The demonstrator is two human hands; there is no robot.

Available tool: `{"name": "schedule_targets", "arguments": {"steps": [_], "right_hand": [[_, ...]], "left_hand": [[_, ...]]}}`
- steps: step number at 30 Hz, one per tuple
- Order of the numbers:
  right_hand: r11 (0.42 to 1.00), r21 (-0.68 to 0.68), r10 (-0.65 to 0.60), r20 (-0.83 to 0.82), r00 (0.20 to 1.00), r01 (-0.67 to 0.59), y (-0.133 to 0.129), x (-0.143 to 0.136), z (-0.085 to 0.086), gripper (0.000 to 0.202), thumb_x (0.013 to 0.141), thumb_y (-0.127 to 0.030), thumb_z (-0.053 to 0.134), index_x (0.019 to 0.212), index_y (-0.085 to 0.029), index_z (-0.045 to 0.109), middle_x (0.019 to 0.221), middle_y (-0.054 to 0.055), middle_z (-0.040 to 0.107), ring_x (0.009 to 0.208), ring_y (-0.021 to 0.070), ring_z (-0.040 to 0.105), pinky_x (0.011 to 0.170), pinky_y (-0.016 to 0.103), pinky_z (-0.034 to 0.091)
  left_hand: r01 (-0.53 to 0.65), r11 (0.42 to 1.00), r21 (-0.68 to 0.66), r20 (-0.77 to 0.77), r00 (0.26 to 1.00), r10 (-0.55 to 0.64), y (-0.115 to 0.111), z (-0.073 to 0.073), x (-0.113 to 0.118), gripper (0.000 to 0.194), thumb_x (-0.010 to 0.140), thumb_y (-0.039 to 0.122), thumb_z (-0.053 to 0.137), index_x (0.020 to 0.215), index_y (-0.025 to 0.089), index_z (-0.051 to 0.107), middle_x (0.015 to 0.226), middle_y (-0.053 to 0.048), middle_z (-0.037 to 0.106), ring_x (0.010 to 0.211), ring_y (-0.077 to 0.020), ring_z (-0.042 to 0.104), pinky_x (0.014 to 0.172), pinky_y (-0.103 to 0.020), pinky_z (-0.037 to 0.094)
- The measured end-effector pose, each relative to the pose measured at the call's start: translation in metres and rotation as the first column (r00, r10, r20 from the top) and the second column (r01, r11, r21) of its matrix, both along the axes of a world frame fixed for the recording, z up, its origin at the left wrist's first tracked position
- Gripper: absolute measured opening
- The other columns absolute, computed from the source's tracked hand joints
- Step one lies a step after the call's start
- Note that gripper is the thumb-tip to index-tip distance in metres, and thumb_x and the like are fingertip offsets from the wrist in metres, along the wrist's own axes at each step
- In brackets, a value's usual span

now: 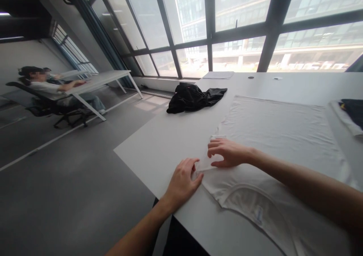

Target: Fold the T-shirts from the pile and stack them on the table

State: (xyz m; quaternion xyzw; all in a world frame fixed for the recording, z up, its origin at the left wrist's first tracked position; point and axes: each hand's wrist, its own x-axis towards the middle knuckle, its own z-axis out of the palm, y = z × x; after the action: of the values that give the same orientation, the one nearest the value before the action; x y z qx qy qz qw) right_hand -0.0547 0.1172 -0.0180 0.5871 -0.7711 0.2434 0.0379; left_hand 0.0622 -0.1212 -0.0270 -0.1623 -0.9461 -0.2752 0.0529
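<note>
A white T-shirt (280, 131) lies spread flat on the white table (159, 142), its round neckline and a small label (258, 215) toward me. My left hand (183, 178) rests at the table's near left edge, beside the end of a sleeve (204, 164). Its thumb and forefinger are apart, with the sleeve's corner between them. Over the same sleeve, my right hand (225, 152) touches the cloth with bent, spread fingers. Neither hand visibly grips the fabric.
A crumpled black garment (193, 97) lies at the table's far left edge. Dark and white folded cloth (351, 114) sits at the right. Large windows (238, 29) stand behind. Someone is seated on an office chair (48, 101) at another table (99, 81) on the left.
</note>
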Motion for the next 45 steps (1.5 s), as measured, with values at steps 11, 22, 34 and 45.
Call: {"name": "schedule_targets", "arguments": {"steps": [11,22,34,45], "right_hand": [[0.995,0.047,0.068,0.272,0.960,-0.083,-0.003,0.011,0.002,0.010,0.083,-0.010,0.060,0.083,-0.019,0.064,0.081,0.001,0.063,0.073,0.0130,0.056,0.071,0.024,0.042],[0.986,-0.077,-0.126,0.218,0.968,0.146,-0.007,0.005,-0.001,0.023,0.098,-0.023,0.051,0.085,-0.019,0.071,0.084,0.005,0.069,0.077,0.0166,0.062,0.076,0.029,0.049],[0.858,0.184,-0.477,-0.061,0.877,0.480,0.000,-0.015,-0.043,0.062,0.105,-0.047,0.034,0.159,-0.017,0.033,0.164,0.017,0.030,0.154,0.0311,0.023,0.122,0.064,0.014],[0.776,0.037,-0.626,-0.063,0.777,0.629,0.001,-0.024,-0.036,0.058,0.104,-0.036,0.034,0.160,-0.020,0.030,0.165,0.014,0.029,0.155,0.0277,0.020,0.122,0.063,0.013]], "left_hand": [[-0.021,0.999,0.048,-0.018,1.000,0.022,0.001,-0.003,0.003,0.039,0.086,0.018,0.065,0.124,0.022,0.062,0.095,-0.003,0.064,0.092,-0.0224,0.060,0.092,-0.039,0.048],[0.177,0.981,-0.083,-0.073,0.980,-0.183,0.002,0.009,-0.004,0.043,0.103,0.032,0.050,0.144,0.019,0.051,0.146,-0.013,0.055,0.137,-0.0261,0.048,0.115,-0.044,0.038],[0.489,0.796,-0.357,0.114,0.869,-0.482,0.003,-0.003,-0.012,0.075,0.100,0.065,0.043,0.162,0.025,0.025,0.169,-0.012,0.015,0.157,-0.0302,0.012,0.125,-0.054,0.016],[0.448,0.858,-0.252,0.008,0.887,-0.461,0.002,0.008,-0.019,0.061,0.106,0.050,0.042,0.159,0.021,0.035,0.165,-0.013,0.029,0.154,-0.0275,0.023,0.124,-0.052,0.025]]}}
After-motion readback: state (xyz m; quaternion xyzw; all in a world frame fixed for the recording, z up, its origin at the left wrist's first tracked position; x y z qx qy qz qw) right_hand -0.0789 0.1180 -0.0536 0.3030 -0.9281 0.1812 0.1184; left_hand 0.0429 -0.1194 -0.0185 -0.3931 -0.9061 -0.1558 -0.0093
